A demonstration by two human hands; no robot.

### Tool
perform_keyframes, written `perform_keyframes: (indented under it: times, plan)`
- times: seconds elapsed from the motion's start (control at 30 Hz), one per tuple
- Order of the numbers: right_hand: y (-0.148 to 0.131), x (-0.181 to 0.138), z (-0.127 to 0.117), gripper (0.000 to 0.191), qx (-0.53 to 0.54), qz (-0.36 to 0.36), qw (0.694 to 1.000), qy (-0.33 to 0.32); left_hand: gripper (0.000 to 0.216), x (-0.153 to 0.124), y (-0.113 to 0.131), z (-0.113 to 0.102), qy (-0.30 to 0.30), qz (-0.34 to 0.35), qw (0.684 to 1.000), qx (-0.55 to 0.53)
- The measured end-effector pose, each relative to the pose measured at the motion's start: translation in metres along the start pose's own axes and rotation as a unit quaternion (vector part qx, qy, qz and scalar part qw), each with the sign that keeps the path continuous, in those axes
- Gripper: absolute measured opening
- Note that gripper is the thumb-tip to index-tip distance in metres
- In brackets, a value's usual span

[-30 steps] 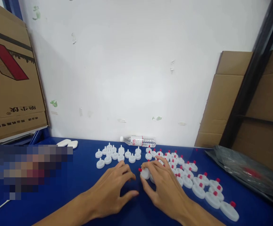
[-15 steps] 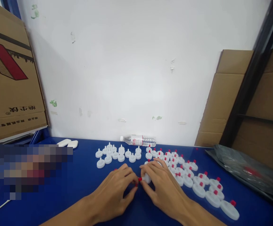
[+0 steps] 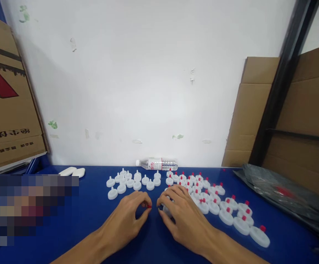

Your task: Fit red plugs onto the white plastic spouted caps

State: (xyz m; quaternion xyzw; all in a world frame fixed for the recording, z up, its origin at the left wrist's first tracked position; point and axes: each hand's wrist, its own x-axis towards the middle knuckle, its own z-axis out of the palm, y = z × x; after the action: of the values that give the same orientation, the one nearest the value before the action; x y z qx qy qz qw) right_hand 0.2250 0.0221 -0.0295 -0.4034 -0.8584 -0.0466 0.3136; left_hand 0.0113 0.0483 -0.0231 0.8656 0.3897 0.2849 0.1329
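Left hand (image 3: 126, 223) pinches red tip (image 3: 149, 206); right hand (image 3: 185, 218) covers white cap (image 3: 166, 209).

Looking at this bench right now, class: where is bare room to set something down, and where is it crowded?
Bare blue table lies between the left hand and the plain white caps. Crowded: red-tipped caps fill the stretch right of the right hand, toward the black bag.

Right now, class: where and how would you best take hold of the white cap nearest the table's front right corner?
Pinch the white cap by its broad round rim, coming from above. It lies flat and apart on the blue table, and its red tip is probably too small for a sure grip.
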Motion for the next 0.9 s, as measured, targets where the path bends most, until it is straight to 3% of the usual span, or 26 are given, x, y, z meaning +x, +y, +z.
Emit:
perform_keyframes:
  times: [0.17,0.33,0.57,0.73,0.9]
  plan:
    - [0.000,0.001,0.000,0.015,-0.002,-0.002,1.000,0.008,0.013,0.006,-0.004,-0.004,0.002,0.006,1.000,-0.003]
    - [-0.001,0.002,-0.002,0.013,-0.006,-0.007,1.000,0.020,0.013,0.044,-0.018,-0.015,0.037,0.009,0.999,0.035]
    - [0.000,0.001,-0.002,0.012,0.001,-0.012,1.000,0.020,0.011,0.082,-0.037,0.005,0.033,-0.014,0.998,0.046]
    - [0.000,0.002,-0.003,0.018,-0.004,-0.003,1.000,0.027,0.013,0.075,-0.023,0.000,0.023,-0.008,0.999,0.035]
    - [-0.002,0.003,-0.005,0.056,-0.020,0.028,0.997,0.065,0.018,0.046,0.002,-0.013,0.040,0.006,0.998,-0.056]
